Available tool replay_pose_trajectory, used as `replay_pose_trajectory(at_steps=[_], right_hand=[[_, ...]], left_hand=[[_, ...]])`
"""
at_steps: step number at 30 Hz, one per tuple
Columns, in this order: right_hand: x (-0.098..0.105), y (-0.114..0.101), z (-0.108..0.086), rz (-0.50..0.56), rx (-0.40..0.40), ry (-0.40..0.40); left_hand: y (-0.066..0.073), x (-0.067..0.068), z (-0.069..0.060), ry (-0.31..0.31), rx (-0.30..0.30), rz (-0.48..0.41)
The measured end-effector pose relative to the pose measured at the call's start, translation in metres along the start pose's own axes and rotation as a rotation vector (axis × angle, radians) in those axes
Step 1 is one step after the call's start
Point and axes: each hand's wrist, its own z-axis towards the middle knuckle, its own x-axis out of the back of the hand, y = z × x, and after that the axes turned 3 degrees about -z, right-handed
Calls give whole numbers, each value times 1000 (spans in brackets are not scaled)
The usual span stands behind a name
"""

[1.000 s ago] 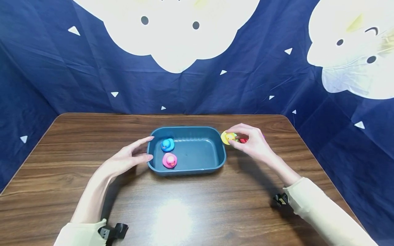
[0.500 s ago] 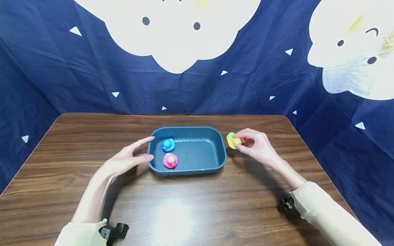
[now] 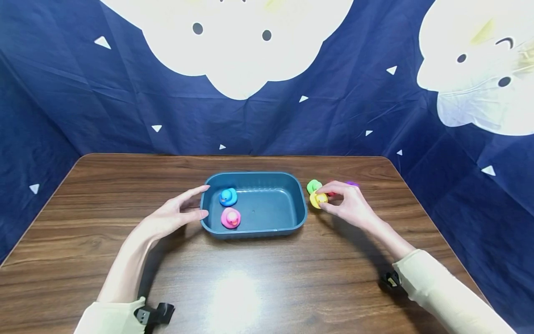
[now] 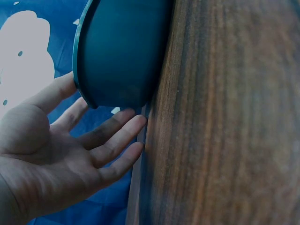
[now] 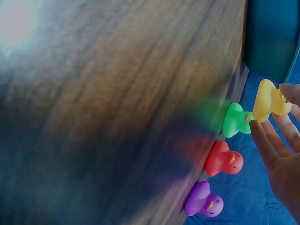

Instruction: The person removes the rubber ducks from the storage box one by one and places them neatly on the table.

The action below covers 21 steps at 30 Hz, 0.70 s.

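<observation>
My right hand (image 3: 349,204) pinches a yellow duck (image 3: 318,199) between thumb and fingers, just right of the teal bin (image 3: 254,232). In the right wrist view the yellow duck (image 5: 268,101) is held clear of the table, beside a green duck (image 5: 236,121). My left hand (image 3: 167,218) touches the bin's left end with thumb and finger, its fingers spread; the left wrist view shows the hand (image 4: 61,150) at the bin's rim (image 4: 80,61). Inside the bin, at its left, sit a blue duck (image 3: 227,197) and a pink duck (image 3: 231,217).
A red duck (image 5: 224,159) and a purple duck (image 5: 203,200) stand in a row with the green one on the wooden table (image 3: 250,283), partly hidden by my right hand in the head view. A blue cloth (image 3: 175,111) with white clouds hangs behind the table.
My right hand has moved slightly right and toward the table's front with the yellow duck, uncovering more of the green duck. My left hand and the bin have hardly moved.
</observation>
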Motion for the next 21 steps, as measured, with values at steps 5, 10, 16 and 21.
replay_pose_trajectory(at_steps=[5,10,16,21], right_hand=[[-3,3,-4,40,-55,-33],[-7,6,-6,93,-87,-59],[-8,8,-6,108,-94,-62],[-10,11,-8,119,-76,-69]], left_hand=[[0,0,0,-2,0,-8],[0,0,0,-3,0,-12],[0,0,0,0,7,-6],[0,0,0,-2,10,-7]])
